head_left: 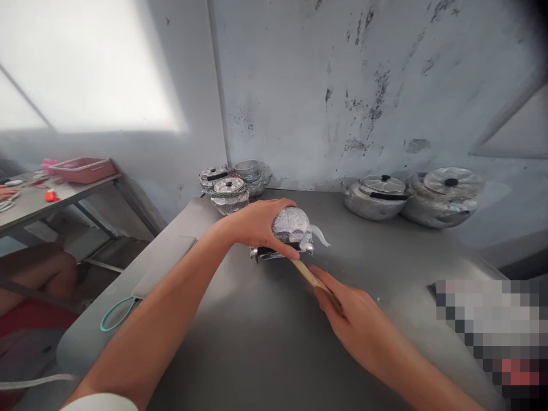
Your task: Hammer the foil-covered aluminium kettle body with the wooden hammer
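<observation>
While the left hand (259,224) is clamping over the near-left side of a small metal teapot (293,224), its thumb is crossing the front beside the black handle (293,247), and its grip is pressing directly against the metal. The teapot is sitting tipped around the middle of the grey desk (240,331), its rounded, textured side facing up and its pale spout (321,235) curving away to the right. The right hand (353,311) is closing its grip around a wooden stick (314,279), whose long axis is slanting up and leftward to the teapot's front edge, near the left thumb; what its far end is carrying cannot be told. From the right grip, the teapot is lying ahead and to the left, so the left hand is being the nearer one. Farther back, a cluster of silvery pots (229,200) is standing at the left, while a lidded pot (374,202) and a bigger pot (445,197) are standing at the right, before a scuffed wall (278,85). Leftward, a flat grey case (165,264) is lying along the edge, and a pink basin (85,170) is resting on another desk (72,197), with someone's bent leg (43,271) showing below.
</observation>
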Tool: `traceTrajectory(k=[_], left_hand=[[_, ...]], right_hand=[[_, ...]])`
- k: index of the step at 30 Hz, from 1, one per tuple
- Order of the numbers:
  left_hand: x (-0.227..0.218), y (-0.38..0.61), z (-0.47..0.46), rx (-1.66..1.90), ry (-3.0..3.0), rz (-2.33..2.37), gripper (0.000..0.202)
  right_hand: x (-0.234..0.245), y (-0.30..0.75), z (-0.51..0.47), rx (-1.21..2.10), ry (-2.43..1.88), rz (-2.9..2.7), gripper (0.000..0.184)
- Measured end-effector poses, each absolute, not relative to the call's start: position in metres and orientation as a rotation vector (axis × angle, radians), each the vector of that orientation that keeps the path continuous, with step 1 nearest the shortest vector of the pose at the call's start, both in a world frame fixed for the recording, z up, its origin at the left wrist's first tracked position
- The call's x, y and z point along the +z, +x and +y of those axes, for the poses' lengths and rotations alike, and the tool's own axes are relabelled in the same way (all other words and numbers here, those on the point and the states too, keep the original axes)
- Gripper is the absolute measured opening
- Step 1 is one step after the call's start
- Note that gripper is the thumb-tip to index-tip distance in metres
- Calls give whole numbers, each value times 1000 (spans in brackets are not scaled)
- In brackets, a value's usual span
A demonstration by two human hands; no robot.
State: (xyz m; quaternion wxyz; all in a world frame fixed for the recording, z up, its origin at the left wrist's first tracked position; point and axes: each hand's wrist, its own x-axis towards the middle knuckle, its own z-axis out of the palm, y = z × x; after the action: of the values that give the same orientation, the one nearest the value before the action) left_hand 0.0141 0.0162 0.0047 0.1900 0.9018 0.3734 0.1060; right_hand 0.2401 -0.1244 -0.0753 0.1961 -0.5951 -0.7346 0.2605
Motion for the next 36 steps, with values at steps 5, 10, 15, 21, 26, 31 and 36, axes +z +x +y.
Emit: traceTrajectory(k=[5, 10, 15, 21, 26, 31, 36], left_hand=[[5, 14, 15, 302, 2548, 1029, 101], [6, 13, 16, 307, 2551, 1016, 102], [6, 10, 19, 287, 2542, 990, 101], [7, 8, 19, 285, 2540, 974, 99], [7, 8, 20, 295, 2542, 958, 101], [6, 8, 21, 305, 2531, 952, 101], [7, 9, 17, 296, 2547, 941, 100]], right_hand=[[-75, 237, -127, 677, -1689, -2059, 46], [-74, 238, -127, 761, -1702, -2053, 45], [-77, 238, -124, 849, -1723, -2013, 31], [-82, 241, -122, 1162, -1675, -1909, 35], [-84, 245, -119, 1232, -1682, -1868, 39], [-78, 244, -121, 1029, -1767, -1962, 43], [-76, 242, -122, 846, -1927, -2067, 42]])
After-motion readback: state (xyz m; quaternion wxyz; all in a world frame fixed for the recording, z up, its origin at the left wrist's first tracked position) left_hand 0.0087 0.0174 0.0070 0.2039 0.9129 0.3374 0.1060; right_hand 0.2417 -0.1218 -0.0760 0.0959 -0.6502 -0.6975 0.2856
